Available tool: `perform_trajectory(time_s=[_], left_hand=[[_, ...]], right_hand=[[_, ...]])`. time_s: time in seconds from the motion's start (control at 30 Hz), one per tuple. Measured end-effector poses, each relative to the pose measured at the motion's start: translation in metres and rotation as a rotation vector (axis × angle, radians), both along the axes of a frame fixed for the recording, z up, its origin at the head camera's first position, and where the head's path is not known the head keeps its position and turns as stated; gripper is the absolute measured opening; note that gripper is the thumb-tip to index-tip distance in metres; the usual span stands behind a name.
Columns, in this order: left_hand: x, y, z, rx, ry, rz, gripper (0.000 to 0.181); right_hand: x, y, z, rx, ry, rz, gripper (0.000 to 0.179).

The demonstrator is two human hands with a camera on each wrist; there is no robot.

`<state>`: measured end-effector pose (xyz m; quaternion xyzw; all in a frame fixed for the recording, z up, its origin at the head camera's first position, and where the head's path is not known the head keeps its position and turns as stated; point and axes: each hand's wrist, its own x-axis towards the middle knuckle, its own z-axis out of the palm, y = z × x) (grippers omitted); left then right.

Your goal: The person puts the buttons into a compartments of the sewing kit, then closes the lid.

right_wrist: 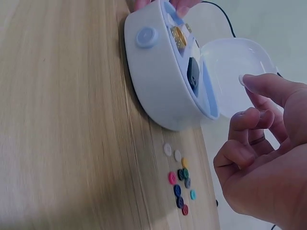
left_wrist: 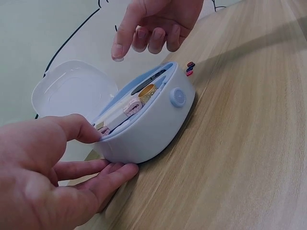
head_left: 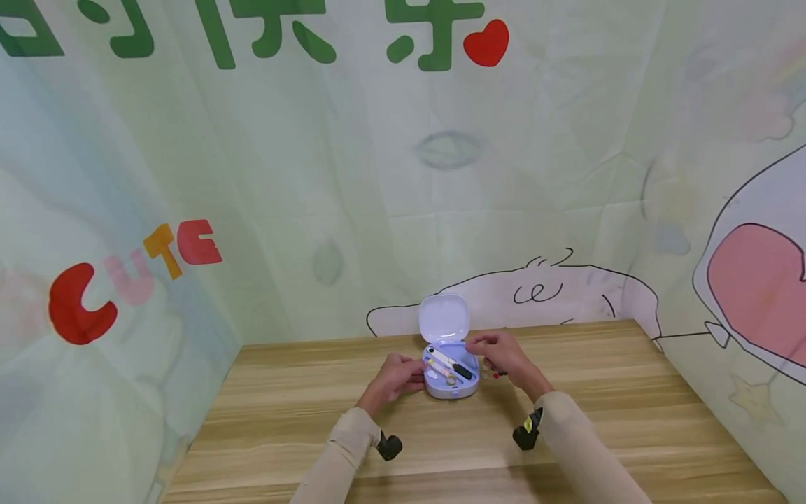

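Observation:
A white and pale blue sewing box [head_left: 450, 392] stands on the table with its lid [head_left: 444, 318] up. Inside lie a gold thimble [left_wrist: 147, 92], a pinkish patterned roll [left_wrist: 133, 106] and a long white tool with a black end [head_left: 462, 371]. My left hand [left_wrist: 53, 167] grips the box's left side, thumb at the rim and fingers low against the wall. Over the box's right side, my right hand [right_wrist: 273, 148] pinches a small white button [right_wrist: 242, 80] at the thumb tip. The other right fingers are loosely curled.
Several loose coloured buttons [right_wrist: 180, 174] lie on the wooden table [head_left: 302, 406] just right of the box. A printed cloth backdrop [head_left: 315, 175] rises behind the table's back edge, close behind the lid.

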<state>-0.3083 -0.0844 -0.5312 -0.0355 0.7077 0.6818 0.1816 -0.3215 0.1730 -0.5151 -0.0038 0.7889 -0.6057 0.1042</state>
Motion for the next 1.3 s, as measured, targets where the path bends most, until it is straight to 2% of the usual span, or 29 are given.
perform_trajectory(time_s=[0.3,0.57,0.87,1.13,1.3], left_hand=[[0.0,-0.001,0.0,0.037,0.008,-0.005,0.016],[-0.002,-0.002,-0.001,0.04,-0.004,-0.007,0.013],[-0.003,-0.001,-0.001,0.042,-0.005,-0.008,0.014],[-0.001,-0.001,-0.001,0.047,0.004,-0.012,0.015],[-0.001,-0.001,-0.002,0.063,0.004,-0.008,0.013]], right_hand=[[-0.004,-0.009,0.001,-0.036,-0.025,-0.019,0.024],[-0.001,-0.005,0.004,-0.057,-0.024,-0.012,0.032],[0.002,0.016,0.009,-0.083,0.002,0.024,0.041],[0.004,0.041,0.006,-0.018,0.015,0.018,0.049],[0.006,0.054,0.002,-0.031,0.015,0.008,0.048]])
